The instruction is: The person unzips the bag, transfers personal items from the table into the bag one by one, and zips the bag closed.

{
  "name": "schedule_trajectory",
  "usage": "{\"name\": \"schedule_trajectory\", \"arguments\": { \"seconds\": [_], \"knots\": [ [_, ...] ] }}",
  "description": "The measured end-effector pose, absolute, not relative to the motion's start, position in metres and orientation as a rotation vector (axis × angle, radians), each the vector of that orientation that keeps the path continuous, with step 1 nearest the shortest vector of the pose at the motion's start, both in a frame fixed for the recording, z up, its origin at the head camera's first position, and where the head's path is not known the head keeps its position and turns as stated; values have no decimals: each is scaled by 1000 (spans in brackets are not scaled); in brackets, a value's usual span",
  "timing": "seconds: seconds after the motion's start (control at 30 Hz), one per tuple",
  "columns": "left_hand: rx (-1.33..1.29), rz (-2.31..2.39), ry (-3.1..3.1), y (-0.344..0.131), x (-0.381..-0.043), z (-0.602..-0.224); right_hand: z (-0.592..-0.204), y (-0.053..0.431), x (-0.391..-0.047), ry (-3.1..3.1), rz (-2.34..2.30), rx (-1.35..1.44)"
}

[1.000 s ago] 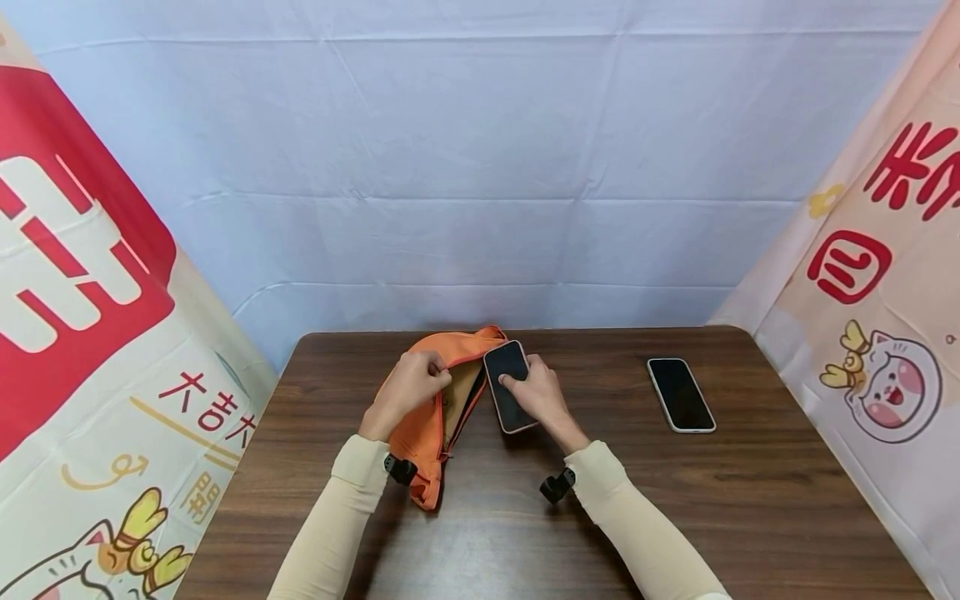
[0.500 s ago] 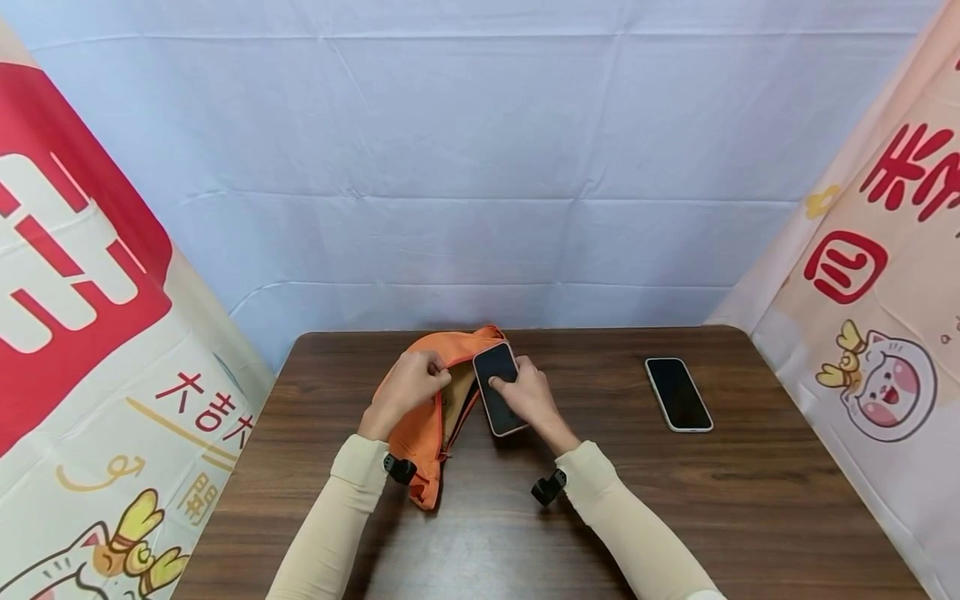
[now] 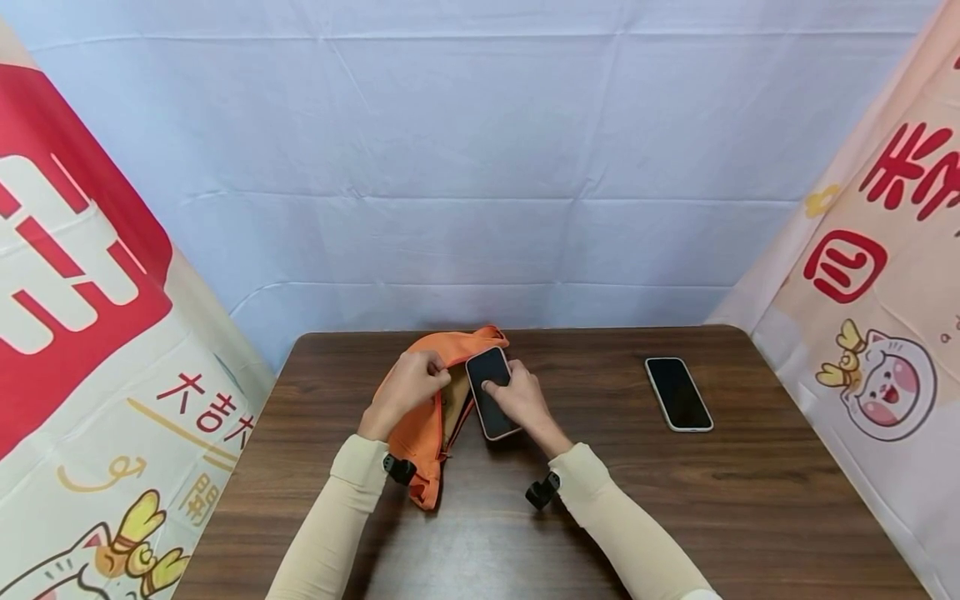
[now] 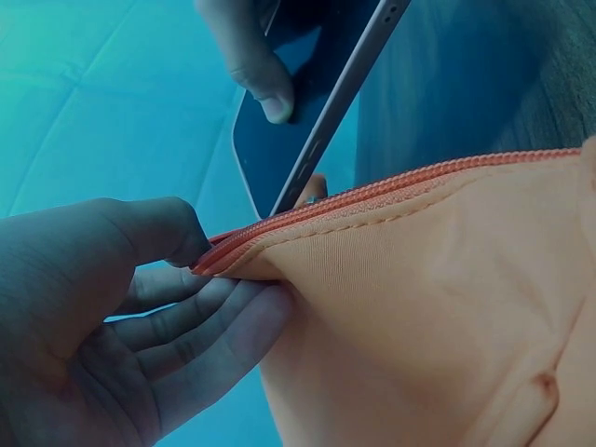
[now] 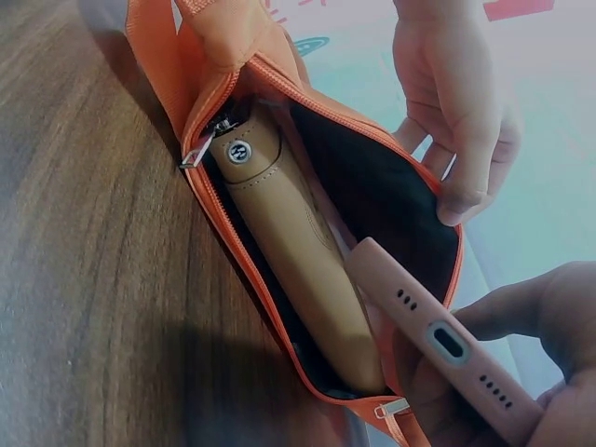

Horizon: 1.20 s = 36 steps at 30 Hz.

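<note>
Right hand (image 3: 522, 398) grips a phone (image 3: 487, 410) at the unzipped mouth of an orange bag (image 3: 415, 437) while left hand (image 3: 409, 385) pinches that bag's edge. I see a brown case (image 5: 303, 251) inside and another phone (image 3: 678, 394) lying on the table (image 3: 750, 508).

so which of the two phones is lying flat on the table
The pale-edged phone on the right, lying untouched; the pink-cased phone is held in the right hand at the opening of the orange bag.
</note>
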State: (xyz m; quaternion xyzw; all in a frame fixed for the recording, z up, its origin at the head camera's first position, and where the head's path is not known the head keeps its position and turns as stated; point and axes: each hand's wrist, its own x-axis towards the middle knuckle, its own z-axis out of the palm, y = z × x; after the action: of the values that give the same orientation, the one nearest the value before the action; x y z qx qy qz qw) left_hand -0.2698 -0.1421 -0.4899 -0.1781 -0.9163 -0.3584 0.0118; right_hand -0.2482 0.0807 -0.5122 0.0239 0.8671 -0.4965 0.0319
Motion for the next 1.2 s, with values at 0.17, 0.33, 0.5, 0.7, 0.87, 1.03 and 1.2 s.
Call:
{"name": "schedule_trajectory", "arguments": {
  "seconds": [0.17,0.33,0.5,0.7,0.87,1.03,1.2],
  "knots": [
    [-553,-1122,-2854,-143,-270,-491,-514,79,-248,2663,-1529,80],
    [-549,-1134,-2854,-143,-270,-491,-515,77,-247,2647,-1540,84],
    [-535,-1138,-2866,-142,-269,-489,-519,74,-247,2624,-1564,80],
    [-535,-1127,-2869,-142,-268,-487,-519,71,-245,2577,-1603,72],
    [-537,-1119,-2865,-141,-267,-486,-519,68,-244,2543,-1628,71],
    [-534,-1120,-2862,-141,-266,-485,-520,65,-245,2526,-1650,76],
    [-531,-1123,-2862,-141,-266,-484,-522,62,-246,2516,-1650,96]
  ]
}}
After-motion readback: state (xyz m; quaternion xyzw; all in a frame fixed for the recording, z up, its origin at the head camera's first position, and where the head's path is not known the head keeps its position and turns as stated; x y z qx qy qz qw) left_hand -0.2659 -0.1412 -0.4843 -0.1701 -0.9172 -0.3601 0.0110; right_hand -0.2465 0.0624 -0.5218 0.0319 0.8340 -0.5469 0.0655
